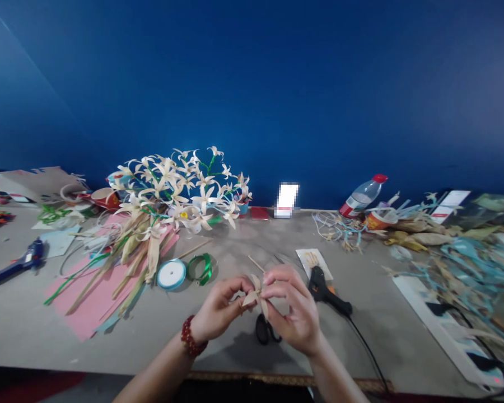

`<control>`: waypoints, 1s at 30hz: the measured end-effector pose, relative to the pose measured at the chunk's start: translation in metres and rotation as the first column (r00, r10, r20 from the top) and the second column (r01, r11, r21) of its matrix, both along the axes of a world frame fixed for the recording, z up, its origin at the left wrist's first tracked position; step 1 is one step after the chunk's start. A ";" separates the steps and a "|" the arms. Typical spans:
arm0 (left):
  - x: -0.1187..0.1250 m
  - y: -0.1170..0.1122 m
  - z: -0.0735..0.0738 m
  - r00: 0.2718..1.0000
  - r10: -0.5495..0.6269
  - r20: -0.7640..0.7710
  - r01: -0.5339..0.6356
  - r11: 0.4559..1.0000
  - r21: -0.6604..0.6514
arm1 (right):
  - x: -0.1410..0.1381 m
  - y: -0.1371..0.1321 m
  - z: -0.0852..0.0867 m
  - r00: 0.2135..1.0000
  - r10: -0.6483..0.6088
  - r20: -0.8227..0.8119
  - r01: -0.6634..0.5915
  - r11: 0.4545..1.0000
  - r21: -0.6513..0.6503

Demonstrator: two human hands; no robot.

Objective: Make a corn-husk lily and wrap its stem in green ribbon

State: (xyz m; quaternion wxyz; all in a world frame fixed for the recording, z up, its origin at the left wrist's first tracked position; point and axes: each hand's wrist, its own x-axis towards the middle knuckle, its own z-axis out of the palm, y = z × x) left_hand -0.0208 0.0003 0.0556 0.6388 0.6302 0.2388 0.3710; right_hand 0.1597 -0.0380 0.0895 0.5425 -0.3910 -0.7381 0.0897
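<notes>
One cream flower [258,295] was held above the grey table [151,344], between the person's two hands and a little nearer than the middle of the tabletop. Its outer petals on one side were pinched between the thumb and fingers of the left hand [225,305], while its centre was met by the fingertips of the right hand [293,307], which were closed about it from the other side. The centre was thus brought nearer to the right fingertips, and the left-hand petals to the left grip; the longer axis of the bloom was set roughly from the far side toward the body. Whether a stem was gripped behind the petals could not be told, as that part was hidden by the fingers. Directly beneath the hands, one pair of black-handled scissors [261,328] was seen on the table. To the right, one black glue gun [320,285] was laid near the right hand, and at the far left one blue glue gun [19,265], making two. One ribbon spool [171,274] and one green ribbon roll [208,273] were counted beyond the left hand. Farther back, well over a dozen blooms were gathered in one flower bunch [168,170], too overlapped for an exact count.
</notes>
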 end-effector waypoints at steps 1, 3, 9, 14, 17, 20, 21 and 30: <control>0.000 0.000 -0.001 1.000 -0.008 0.013 0.008 1.000 -0.019 | 0.000 0.000 0.000 1.000 0.007 0.001 -0.007 1.000 0.007; 0.000 0.000 -0.002 1.000 -0.014 0.024 0.015 0.998 -0.058 | 0.001 0.001 -0.002 1.000 0.026 0.003 -0.026 1.000 0.017; 0.002 0.000 0.005 0.999 -0.014 0.035 0.016 0.997 -0.076 | 0.003 0.002 -0.006 0.997 0.077 -0.006 -0.077 0.997 0.000; 0.002 0.000 0.007 0.999 -0.006 0.032 0.008 0.998 -0.055 | 0.003 0.003 -0.005 0.997 0.083 -0.011 -0.083 0.997 -0.005; 0.002 0.000 0.007 0.998 -0.019 0.053 0.024 0.996 -0.085 | 0.003 0.003 -0.007 0.996 0.091 -0.010 -0.091 0.996 -0.007; 0.003 0.000 0.007 0.998 -0.015 0.068 0.021 0.996 -0.090 | 0.002 0.002 -0.010 0.995 0.099 -0.017 -0.100 0.995 -0.030; 0.003 0.000 0.007 0.998 -0.005 0.070 0.012 0.996 -0.090 | 0.002 0.002 -0.011 0.995 0.095 -0.013 -0.096 0.995 -0.039; -0.001 -0.002 -0.007 0.989 0.072 0.128 -0.034 0.960 -0.277 | 0.002 -0.005 -0.017 0.992 -0.027 -0.120 0.026 1.000 -0.009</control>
